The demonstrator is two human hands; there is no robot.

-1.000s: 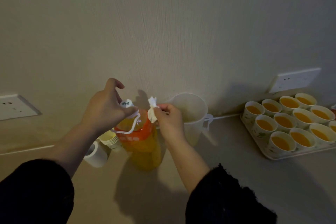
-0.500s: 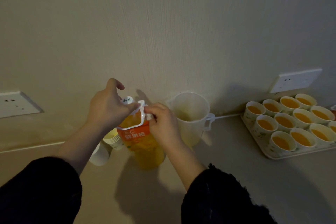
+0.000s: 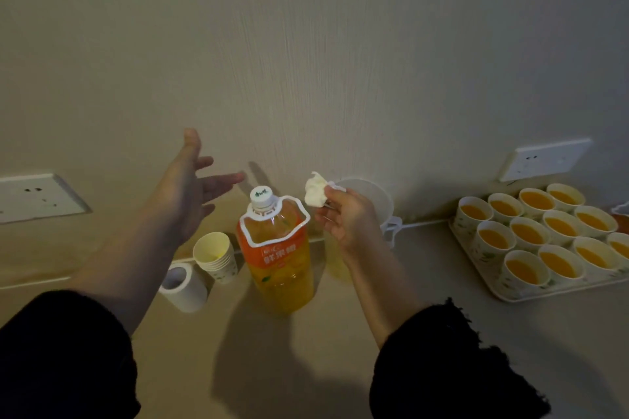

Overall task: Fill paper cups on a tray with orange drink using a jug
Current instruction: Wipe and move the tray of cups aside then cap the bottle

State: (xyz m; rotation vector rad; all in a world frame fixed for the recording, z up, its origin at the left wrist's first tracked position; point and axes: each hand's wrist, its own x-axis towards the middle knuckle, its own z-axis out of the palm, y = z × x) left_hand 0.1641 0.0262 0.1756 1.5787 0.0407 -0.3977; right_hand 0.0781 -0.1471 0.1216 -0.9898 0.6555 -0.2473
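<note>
Jug: translucent, at the back of the surface by the wall. Right hand covers most of it; I make out only part of the rim, one side and the handle. Contents: cannot tell.

Right hand is raised in front of the jug, fingers curled, pinching a crumpled white tissue at its top. Left hand is held up in the air left of the bottle, palm open, fingers spread, holding nothing.

Bottle of orange drink stands upright between the two hands, white cap on, white carry loop hanging round its neck. Label print is too blurred for me to read.

Left of the bottle: a stack of paper cups, and a white roll on its side just beside the stack.

Tray is far right, well apart from the jug, cut off by the frame edge. Filled cups sit on it in rows; the rightmost are partly out of view, so no count. Dim light; sleeves read only as dark shapes.
</note>
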